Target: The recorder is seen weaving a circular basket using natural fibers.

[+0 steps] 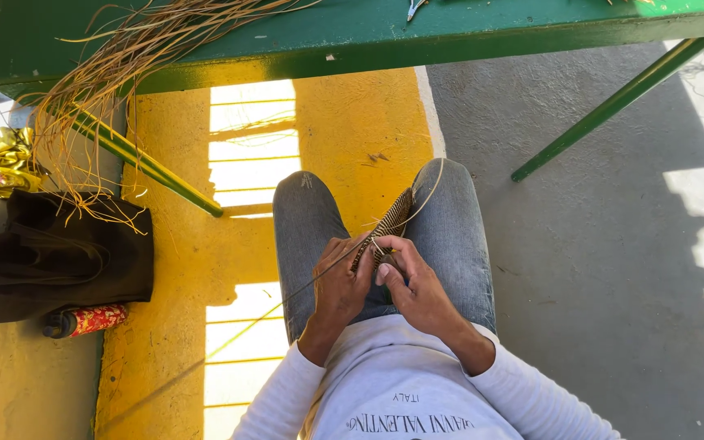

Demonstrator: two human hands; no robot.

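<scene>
the left hand (341, 281) closed around the woven piece (386, 231) over the lap. the right hand (414, 281) pinched a thin strand (429, 192) at its edge.

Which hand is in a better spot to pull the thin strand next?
Probably the right hand: its fingers pinch the thin strand where it loops off the woven piece. The left hand looks busy gripping that piece, steadying it over the lap.
</scene>
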